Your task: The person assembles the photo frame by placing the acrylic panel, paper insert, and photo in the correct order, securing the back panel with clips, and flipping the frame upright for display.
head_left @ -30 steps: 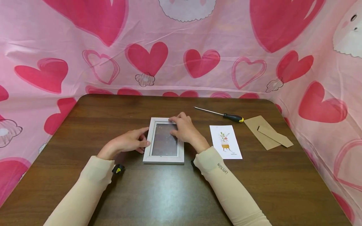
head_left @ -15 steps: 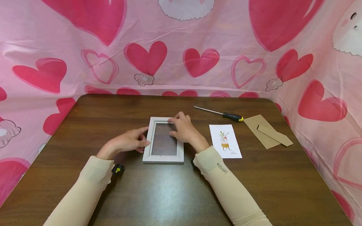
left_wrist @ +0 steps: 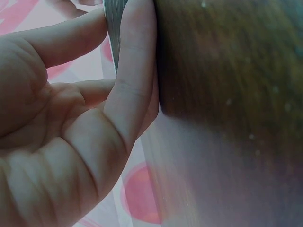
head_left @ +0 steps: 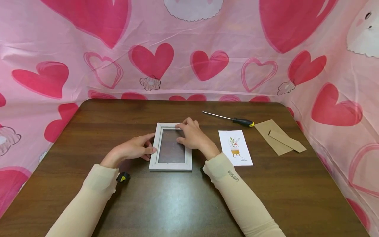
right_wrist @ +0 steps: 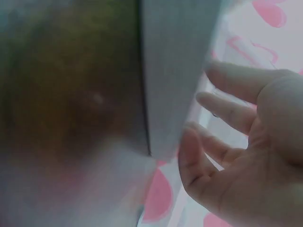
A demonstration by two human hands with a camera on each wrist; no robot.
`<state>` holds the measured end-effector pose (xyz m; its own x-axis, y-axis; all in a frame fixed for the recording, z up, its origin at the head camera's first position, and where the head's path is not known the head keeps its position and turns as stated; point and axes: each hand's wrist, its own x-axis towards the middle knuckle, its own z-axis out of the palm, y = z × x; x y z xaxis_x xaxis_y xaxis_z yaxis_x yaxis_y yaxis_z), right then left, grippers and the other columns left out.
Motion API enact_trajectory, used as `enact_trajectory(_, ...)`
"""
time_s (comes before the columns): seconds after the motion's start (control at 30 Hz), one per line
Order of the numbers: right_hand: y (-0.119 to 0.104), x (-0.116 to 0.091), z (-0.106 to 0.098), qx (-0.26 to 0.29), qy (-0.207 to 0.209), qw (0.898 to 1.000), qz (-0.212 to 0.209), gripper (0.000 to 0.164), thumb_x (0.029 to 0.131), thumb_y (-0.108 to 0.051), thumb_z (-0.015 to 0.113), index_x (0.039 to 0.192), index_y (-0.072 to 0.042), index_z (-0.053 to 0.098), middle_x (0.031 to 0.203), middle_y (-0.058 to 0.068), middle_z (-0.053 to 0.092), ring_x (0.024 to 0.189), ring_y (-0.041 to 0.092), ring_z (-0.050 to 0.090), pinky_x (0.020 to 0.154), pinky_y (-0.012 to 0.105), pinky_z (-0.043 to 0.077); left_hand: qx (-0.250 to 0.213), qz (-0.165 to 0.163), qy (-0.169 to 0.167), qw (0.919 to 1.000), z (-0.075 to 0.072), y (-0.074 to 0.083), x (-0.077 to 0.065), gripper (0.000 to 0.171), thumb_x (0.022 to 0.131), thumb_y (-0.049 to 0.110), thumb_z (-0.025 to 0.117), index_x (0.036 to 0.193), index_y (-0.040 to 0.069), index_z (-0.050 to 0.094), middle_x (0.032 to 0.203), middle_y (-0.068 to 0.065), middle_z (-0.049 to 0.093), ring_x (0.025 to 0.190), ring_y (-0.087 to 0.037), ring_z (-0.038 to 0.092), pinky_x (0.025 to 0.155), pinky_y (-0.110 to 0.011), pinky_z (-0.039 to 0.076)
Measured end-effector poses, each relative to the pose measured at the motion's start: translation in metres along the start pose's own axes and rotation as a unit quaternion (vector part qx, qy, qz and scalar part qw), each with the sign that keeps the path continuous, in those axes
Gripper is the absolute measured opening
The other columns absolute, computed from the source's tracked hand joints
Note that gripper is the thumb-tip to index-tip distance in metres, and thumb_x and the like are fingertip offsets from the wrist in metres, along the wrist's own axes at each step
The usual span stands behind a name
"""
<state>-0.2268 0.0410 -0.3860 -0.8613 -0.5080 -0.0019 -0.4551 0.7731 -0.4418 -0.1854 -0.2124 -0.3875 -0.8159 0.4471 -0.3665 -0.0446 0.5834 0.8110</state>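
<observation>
A white picture frame [head_left: 170, 167] lies flat on the brown table [head_left: 183, 204], its dark pane [head_left: 170, 153] facing up. My left hand [head_left: 131, 148] holds the frame's left side, thumb on the edge and fingers along the outer side, as the left wrist view also shows. On the upper right of the frame rests my right hand [head_left: 195, 136]. Its index fingertip is at the top inner edge and its thumb reaches over the pane. In the right wrist view the fingertips are close to the frame's pale side [right_wrist: 173, 75]; that side hides part of the contact.
Right of the frame lies a white card [head_left: 225, 141] with a printed potted plant. Behind it is a screwdriver [head_left: 243, 122] with a black and yellow handle. A brown backing board [head_left: 265, 126] with a stand leg [head_left: 288, 142] lies farther right. Pink heart-patterned cloth [head_left: 180, 29] surrounds the table.
Both hands keep their places on the frame. Only the head view has shifted very slightly.
</observation>
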Motion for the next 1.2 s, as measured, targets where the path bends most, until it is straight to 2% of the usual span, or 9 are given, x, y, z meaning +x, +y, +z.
enact_trajectory(0.1,0.003,-0.005,-0.014,0.009,-0.005,1.000,-0.016,0.049,0.090,-0.028,0.067,0.135,-0.016,0.052,0.124,0.008,0.043,0.106,0.025,0.039,0.090,0.039,0.042,0.001,-0.003,0.004,1.0000,0.000,-0.001,-0.001,0.074,0.092,0.016,0.065,0.150,0.007,0.020,0.099,-0.017,0.051,0.077,-0.025,0.062,0.071,-0.036,0.057)
enact_trajectory(0.27,0.021,-0.021,-0.050,0.037,0.013,0.998,-0.039,0.049,0.091,-0.027,0.066,0.136,-0.013,0.051,0.117,0.012,0.051,0.104,0.023,0.047,0.088,0.039,0.045,0.003,-0.005,0.007,1.0000,0.002,-0.003,0.001,0.073,0.092,0.015,0.065,0.150,0.007,0.021,0.099,-0.017,0.052,0.078,-0.024,0.063,0.071,-0.035,0.057)
enact_trajectory(0.43,0.050,-0.048,-0.079,0.038,0.015,0.999,0.003,0.045,0.091,-0.028,0.066,0.131,-0.013,0.053,0.115,0.011,0.052,0.104,0.023,0.050,0.086,0.043,0.048,0.004,-0.011,0.007,0.9999,0.002,-0.003,0.003,0.074,0.092,0.016,0.065,0.150,0.008,0.021,0.099,-0.017,0.051,0.078,-0.024,0.063,0.072,-0.035,0.057)
enact_trajectory(0.6,0.080,-0.077,-0.094,0.005,0.015,0.998,0.061,0.038,0.091,-0.026,0.066,0.122,-0.006,0.057,0.108,0.014,0.054,0.097,0.026,0.049,0.083,0.045,0.046,0.006,-0.011,0.004,0.9999,0.000,-0.003,0.002,0.076,0.092,0.017,0.066,0.150,0.007,0.020,0.100,-0.017,0.052,0.078,-0.024,0.063,0.072,-0.035,0.057)
enact_trajectory(0.77,0.092,-0.095,-0.096,-0.034,0.009,0.994,0.104,0.037,0.090,-0.029,0.067,0.113,-0.002,0.058,0.102,0.015,0.054,0.095,0.027,0.048,0.083,0.046,0.044,0.006,-0.014,0.004,0.9999,-0.001,-0.004,0.002,0.076,0.091,0.017,0.066,0.151,0.008,0.019,0.100,-0.017,0.052,0.077,-0.024,0.063,0.072,-0.035,0.057)
enact_trajectory(0.93,0.084,-0.100,-0.086,-0.059,-0.010,0.989,0.138,0.042,0.088,-0.034,0.068,0.108,0.001,0.058,0.107,0.021,0.052,0.095,0.033,0.051,0.082,0.050,0.045,0.005,-0.011,0.004,0.9999,-0.002,-0.003,0.001,0.076,0.092,0.017,0.065,0.151,0.007,0.018,0.100,-0.017,0.052,0.077,-0.023,0.063,0.072,-0.036,0.057)
enact_trajectory(1.1,0.073,-0.100,-0.075,-0.086,-0.035,0.978,0.185,0.047,0.087,-0.038,0.067,0.106,0.003,0.056,0.110,0.025,0.049,0.094,0.038,0.052,0.079,0.053,0.046,-0.003,-0.004,0.003,1.0000,-0.001,-0.003,0.001,0.076,0.092,0.016,0.065,0.151,0.007,0.018,0.099,-0.017,0.052,0.077,-0.024,0.063,0.072,-0.036,0.057)
enact_trajectory(1.2,0.069,-0.098,-0.068,-0.103,-0.047,0.974,0.199,0.052,0.085,-0.040,0.069,0.106,0.005,0.055,0.110,0.026,0.048,0.092,0.040,0.053,0.078,0.053,0.048,-0.003,-0.001,0.003,1.0000,-0.001,-0.003,0.000,0.076,0.092,0.016,0.065,0.151,0.006,0.018,0.098,-0.017,0.053,0.076,-0.024,0.063,0.072,-0.037,0.057)
